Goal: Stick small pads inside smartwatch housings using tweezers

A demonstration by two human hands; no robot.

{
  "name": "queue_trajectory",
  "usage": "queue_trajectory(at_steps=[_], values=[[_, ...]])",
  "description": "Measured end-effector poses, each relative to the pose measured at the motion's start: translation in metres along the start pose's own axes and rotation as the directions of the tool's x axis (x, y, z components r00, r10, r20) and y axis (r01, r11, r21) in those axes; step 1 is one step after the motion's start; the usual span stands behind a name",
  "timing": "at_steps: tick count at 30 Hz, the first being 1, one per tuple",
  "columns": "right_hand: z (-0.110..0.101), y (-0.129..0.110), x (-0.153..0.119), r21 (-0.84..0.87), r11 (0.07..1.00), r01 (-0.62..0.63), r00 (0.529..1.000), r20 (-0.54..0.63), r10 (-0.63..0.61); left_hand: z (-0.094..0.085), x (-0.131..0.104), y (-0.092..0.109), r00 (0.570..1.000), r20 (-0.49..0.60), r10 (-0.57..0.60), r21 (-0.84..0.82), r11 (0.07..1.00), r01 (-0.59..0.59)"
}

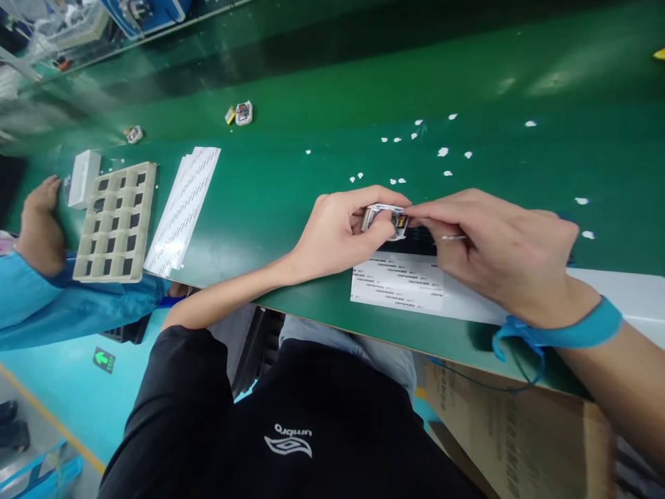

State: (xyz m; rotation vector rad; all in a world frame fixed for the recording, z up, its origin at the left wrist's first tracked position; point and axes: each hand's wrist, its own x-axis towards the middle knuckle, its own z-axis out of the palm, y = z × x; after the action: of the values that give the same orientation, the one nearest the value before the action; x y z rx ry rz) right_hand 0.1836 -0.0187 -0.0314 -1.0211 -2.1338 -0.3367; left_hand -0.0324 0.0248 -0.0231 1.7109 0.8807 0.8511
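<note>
White-edged device (400, 222) in left hand (337, 234), near table edge (312, 313), tray (145, 229) well apart

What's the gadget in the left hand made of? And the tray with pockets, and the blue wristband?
Gadget: probably smooth plastic, its crisp pale edge surrounding darker, electronic-looking parts.
Tray: likely matte molded plastic; its beige pockets look even and stiff.
Blue wristband: matte, maybe fabric or soft plastic, since it bends smoothly; I can't tell.

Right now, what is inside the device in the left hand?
Dark and orange parts show inside the device. The left hand covers part with its thumb; what lies beneath cannot be seen.
</note>
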Motion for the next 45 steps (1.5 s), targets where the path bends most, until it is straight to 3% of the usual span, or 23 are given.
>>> queue_trajectory(at_steps=[3, 6, 9, 14, 19, 24, 32, 45], values=[[0.001, -0.001, -0.001, -0.009, 0.998, -0.066, 0.995, 0.069, 0.066, 0.001, -0.001, 0.000, 0.999, 0.036, -0.003, -0.027, 1.000, 0.004], [0.000, -0.002, 0.000, -0.001, 0.984, -0.177, 0.977, 0.119, 0.176, 0.002, -0.004, -0.002, 0.994, 0.087, -0.072, -0.096, 0.992, 0.081], [-0.001, -0.002, 0.002, 0.015, 0.977, -0.212, 0.969, 0.136, 0.208, 0.003, -0.006, -0.002, 0.986, 0.095, -0.138, -0.192, 0.969, 0.154], [-0.007, -0.001, 0.005, 0.101, 0.984, -0.144, 0.988, 0.067, 0.138, -0.001, -0.006, 0.005, 0.969, 0.139, -0.205, -0.335, 0.911, 0.241], [-0.008, 0.001, 0.004, 0.067, 0.984, -0.165, 0.982, 0.106, 0.157, -0.004, -0.006, 0.008, 0.962, 0.152, -0.225, -0.311, 0.913, 0.263], [-0.006, 0.003, 0.004, 0.094, 0.995, -0.033, 0.999, 0.009, 0.033, -0.004, -0.009, 0.009, 0.955, 0.180, -0.236, -0.332, 0.899, 0.284], [-0.012, 0.002, -0.004, 0.098, 0.992, -0.079, 0.996, 0.056, 0.074, -0.001, -0.006, -0.011, 0.986, 0.154, -0.069, -0.387, 0.913, 0.125], [-0.012, -0.001, 0.000, 0.164, 0.978, -0.131, 0.991, 0.060, 0.123, 0.006, -0.011, -0.019, 0.994, 0.041, 0.104, -0.197, 0.976, -0.094]])
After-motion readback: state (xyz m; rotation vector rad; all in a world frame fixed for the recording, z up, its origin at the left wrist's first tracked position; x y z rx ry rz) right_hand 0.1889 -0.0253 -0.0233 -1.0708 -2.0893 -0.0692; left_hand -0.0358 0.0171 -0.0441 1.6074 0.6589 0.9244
